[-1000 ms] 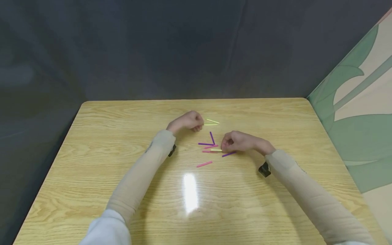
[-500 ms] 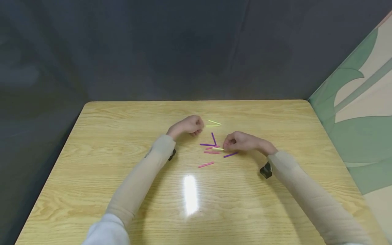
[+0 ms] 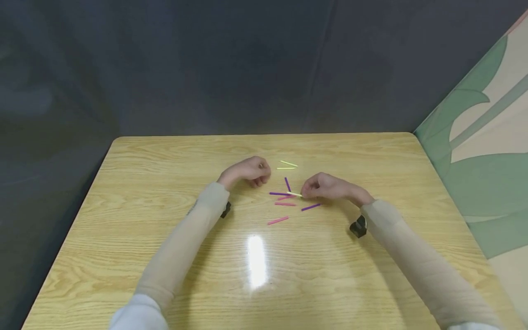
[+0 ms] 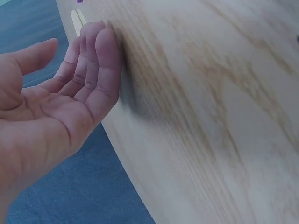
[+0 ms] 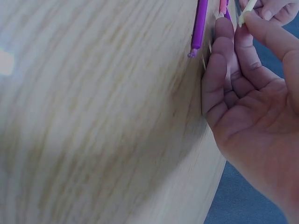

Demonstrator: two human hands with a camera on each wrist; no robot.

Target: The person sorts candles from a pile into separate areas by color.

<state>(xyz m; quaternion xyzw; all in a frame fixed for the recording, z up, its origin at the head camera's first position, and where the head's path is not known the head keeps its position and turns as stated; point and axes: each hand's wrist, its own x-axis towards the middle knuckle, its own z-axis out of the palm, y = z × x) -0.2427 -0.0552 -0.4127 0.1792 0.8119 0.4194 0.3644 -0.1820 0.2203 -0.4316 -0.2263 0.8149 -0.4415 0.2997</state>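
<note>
My right hand pinches one end of a thin yellow stick between thumb and forefinger. In the right wrist view the yellow stick juts up from the fingertips. Its other end lies over or just above two purple sticks and a pink one. My left hand holds nothing; its thumb stands apart from loosely bent fingers. Two more yellow sticks lie to the right of the left hand, their right ends close together.
Two pink sticks lie nearer me on the wooden table. A separate purple stick sits just below the right hand. A dark curtain hangs behind the table's far edge, and a patterned cloth borders the right side.
The right hand has raised the yellow stick off the pink ones and swung it up toward the purple pair. The left hand has drawn back left from the far yellow sticks, its fingers loosening.
</note>
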